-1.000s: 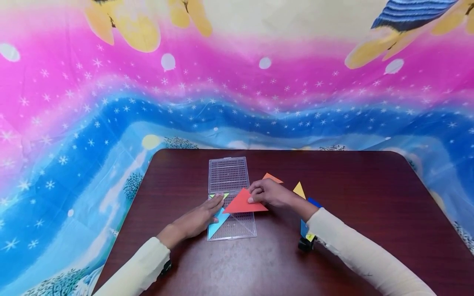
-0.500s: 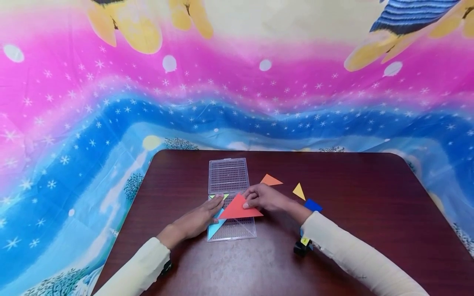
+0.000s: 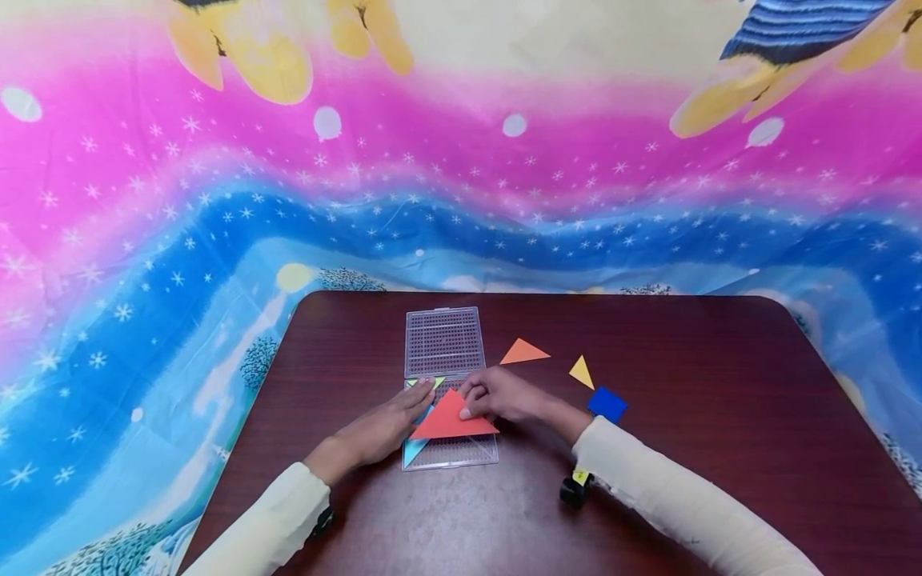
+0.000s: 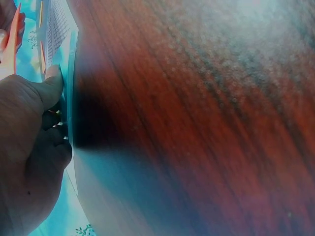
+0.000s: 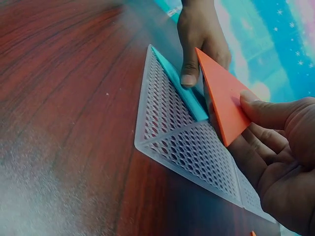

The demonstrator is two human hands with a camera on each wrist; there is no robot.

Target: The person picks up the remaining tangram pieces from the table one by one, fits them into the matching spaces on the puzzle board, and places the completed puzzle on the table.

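Note:
A red-orange triangle tile (image 3: 450, 418) is pinched between the thumb and fingers of my right hand (image 3: 504, 396). It is held tilted above the lower half of an opened clear plastic case (image 3: 468, 454) with a perforated base. My left hand (image 3: 378, 428) rests on the case's left side, its thumb against a light-blue tile (image 5: 179, 88) lying along that edge. Near the left fingertips a yellow-green tile (image 3: 435, 383) shows in the case's upper left corner. The red-orange tile partly hides the light-blue one in the head view.
The case's other half (image 3: 444, 340) lies flat behind. To the right on the dark wooden table (image 3: 684, 384) are an orange triangle (image 3: 526, 351), a small yellow triangle (image 3: 582, 373) and a blue tile (image 3: 608, 404). A patterned cloth (image 3: 461, 200) hangs beyond the table.
My right hand has moved the red-orange triangle left and nearer to me over the case. The blue tile and more of the orange triangle have come into sight. My left hand stays put.

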